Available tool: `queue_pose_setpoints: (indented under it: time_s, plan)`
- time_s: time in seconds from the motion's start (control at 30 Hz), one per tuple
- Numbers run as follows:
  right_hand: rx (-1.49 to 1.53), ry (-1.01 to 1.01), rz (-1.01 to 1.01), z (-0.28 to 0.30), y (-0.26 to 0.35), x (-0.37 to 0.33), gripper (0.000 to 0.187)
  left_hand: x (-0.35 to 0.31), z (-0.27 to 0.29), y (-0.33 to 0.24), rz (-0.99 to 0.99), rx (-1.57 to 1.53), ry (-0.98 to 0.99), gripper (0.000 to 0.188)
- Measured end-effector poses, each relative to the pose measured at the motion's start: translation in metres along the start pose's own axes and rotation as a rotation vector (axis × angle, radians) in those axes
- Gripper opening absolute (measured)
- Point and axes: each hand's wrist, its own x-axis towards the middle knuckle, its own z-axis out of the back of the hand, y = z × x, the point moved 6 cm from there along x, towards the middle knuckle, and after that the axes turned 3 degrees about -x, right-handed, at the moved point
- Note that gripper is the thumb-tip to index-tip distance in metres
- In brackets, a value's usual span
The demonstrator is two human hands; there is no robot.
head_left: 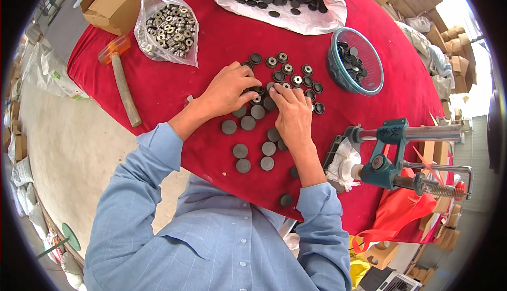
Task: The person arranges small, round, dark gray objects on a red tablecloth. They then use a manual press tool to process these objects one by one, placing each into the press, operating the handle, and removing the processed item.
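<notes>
Small round black caps lie over the red cloth (211, 146) in front of me. My left hand (227, 90) is curled, thumb and index finger around a black cap among the group, its fingertips partly hiding it. Close beside it, my right hand (293, 114) has bent fingertips on another black cap (271, 86); its thumb is mostly hidden. Beyond and right of the hands, several caps sit hollow side up, some with a metal bearing (297, 80) inside. Nearer me, several caps such as this black disc (247, 122) lie smooth side up.
A clear bag of bearings (171, 29) and a mallet (124, 87) lie at left, by a cardboard box (113, 13). At the back is a white sack (322, 21) of black caps. On the right stand a clear bowl (372, 58) of caps and a green hand press (388, 156).
</notes>
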Motion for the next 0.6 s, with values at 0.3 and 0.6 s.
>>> queue_pose_setpoints:
  time_s: [0.3, 0.6]
  plan:
    - [-0.015, 0.033, -0.029, 0.0, -0.007, 0.01, 0.027, 0.005, 0.004, -0.006, -0.131, 0.01, -0.088, 0.019]
    - [0.169, -0.045, -0.236, 0.049, -0.029, -0.011, 0.022, 0.0, 0.0, -0.017, -0.142, -0.023, -0.049, 0.017]
